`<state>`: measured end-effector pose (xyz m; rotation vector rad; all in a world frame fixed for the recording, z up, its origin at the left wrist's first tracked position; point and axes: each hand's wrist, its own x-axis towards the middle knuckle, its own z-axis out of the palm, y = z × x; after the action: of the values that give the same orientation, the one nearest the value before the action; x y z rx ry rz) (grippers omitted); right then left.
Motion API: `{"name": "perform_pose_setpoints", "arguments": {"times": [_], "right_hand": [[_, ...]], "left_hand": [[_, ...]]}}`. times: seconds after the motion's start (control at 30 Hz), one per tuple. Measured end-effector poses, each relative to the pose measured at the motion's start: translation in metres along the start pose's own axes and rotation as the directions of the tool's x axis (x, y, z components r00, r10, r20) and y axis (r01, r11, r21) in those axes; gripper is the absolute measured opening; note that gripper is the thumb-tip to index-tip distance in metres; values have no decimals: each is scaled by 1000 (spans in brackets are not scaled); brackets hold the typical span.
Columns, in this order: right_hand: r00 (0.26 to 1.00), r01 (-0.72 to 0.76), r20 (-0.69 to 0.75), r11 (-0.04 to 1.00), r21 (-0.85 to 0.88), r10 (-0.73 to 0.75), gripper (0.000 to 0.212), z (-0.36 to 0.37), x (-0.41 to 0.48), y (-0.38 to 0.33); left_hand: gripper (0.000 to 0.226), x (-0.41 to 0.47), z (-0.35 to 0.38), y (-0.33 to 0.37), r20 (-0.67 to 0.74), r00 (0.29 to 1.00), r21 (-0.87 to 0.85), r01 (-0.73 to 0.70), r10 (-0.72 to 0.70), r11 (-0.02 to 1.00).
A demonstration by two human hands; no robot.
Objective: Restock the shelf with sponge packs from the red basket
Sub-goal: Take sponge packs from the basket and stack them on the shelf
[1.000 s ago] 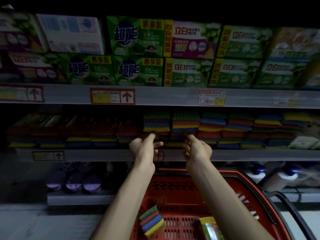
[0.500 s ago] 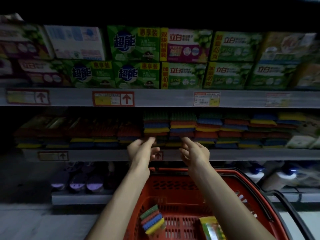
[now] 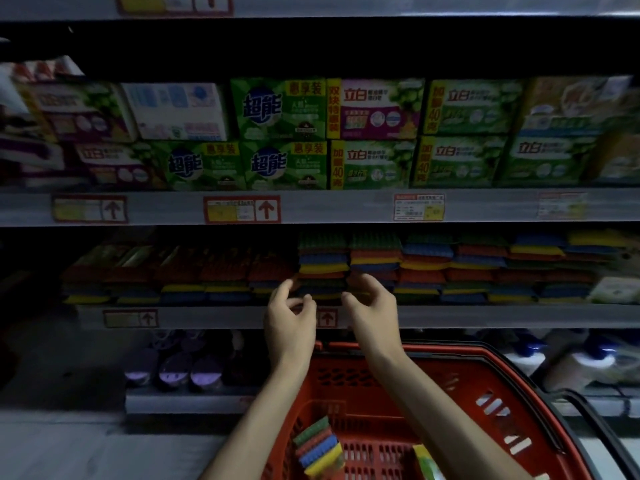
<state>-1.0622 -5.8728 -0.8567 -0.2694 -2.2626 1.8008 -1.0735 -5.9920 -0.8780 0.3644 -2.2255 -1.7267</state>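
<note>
Stacks of multicoloured sponge packs [image 3: 375,258] fill the middle shelf [image 3: 485,315]. My left hand [image 3: 289,317] and my right hand [image 3: 374,306] hover just in front of the shelf edge, fingers loosely curled, holding nothing. Below them stands the red basket [image 3: 467,368]. One sponge pack [image 3: 320,445] with green, red, blue and yellow layers lies in the basket at the left. A yellow-green pack [image 3: 426,460] lies beside it, partly hidden by my right forearm.
Green and purple soap boxes [image 3: 284,133] line the shelf above, with price tags [image 3: 242,209] on its rail. Dark round items [image 3: 187,370] sit on the lowest shelf at left, bottles [image 3: 588,362] at right. The black basket handle [image 3: 595,427] hangs at right.
Both hands have pulled back from the sponge stacks toward me and lowered slightly; their fingers have curled in. The view has tilted upward, showing more of the upper shelves.
</note>
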Motion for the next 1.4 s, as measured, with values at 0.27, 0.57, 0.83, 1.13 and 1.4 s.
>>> {"name": "perform_pose_setpoints", "arguments": {"times": [0.27,0.57,0.83,1.13,1.4], "right_hand": [[1000,-2,-14,1000,13,2,49,5,3,-3],[1000,9,-11,1000,-4,-10,46,4,2,-2],[984,161,104,974,-162,-145,39,-31,-13,9],[945,268,283,884,-383,-164,49,-93,-44,40],[888,348,451,771,-533,-88,55,-131,-66,75]], "left_hand": [[54,5,2,3,57,998,-105,47,-41,993],[55,4,1,3,72,996,-106,58,-51,993],[33,-14,-14,1,112,993,-68,-18,25,998],[26,-64,-45,-10,266,958,19,-119,110,993],[30,-99,-41,-31,466,865,193,-307,188,932]]}}
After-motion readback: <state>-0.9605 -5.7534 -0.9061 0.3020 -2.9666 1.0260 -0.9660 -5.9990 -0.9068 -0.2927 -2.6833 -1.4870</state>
